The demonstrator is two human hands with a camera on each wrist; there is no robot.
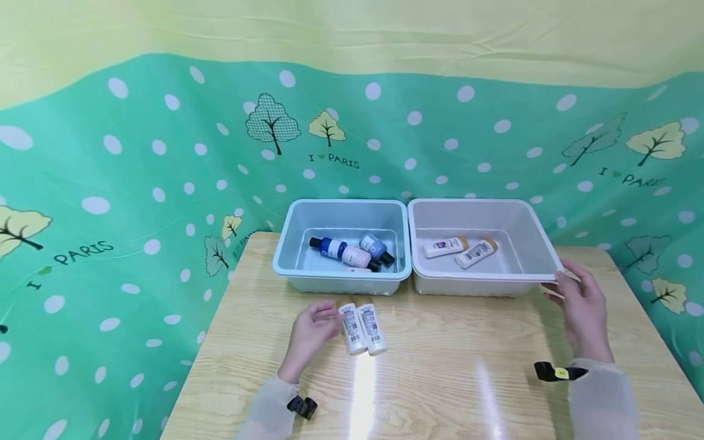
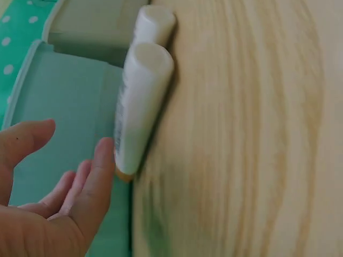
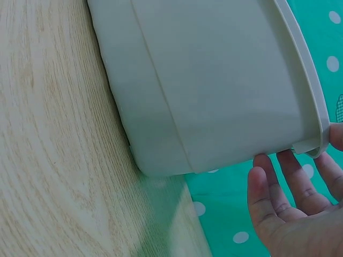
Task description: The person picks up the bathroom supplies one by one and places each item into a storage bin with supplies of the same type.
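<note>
Two white bottles with tan caps lie side by side on the table, the left bottle (image 1: 353, 330) against the right bottle (image 1: 371, 329). Beside the left bottle's cap end is my left hand (image 1: 312, 330), its thumb and fingers apart with nothing between them. In the left wrist view its fingertips come close to the nearer bottle (image 2: 142, 101); whether they touch it I cannot tell. My right hand (image 1: 584, 305) grips the front right corner of a white bin (image 1: 467, 286), thumb at the rim (image 3: 308, 64) and fingers beneath it.
A light blue bin (image 1: 341, 284) stands left of the white one, holding several dark blue, pink and lighter blue bottles with black caps. Inside the white bin lie two white bottles (image 1: 476, 253) with tan caps. A green dotted cloth (image 1: 385, 171) hangs behind the wooden table (image 1: 440, 354).
</note>
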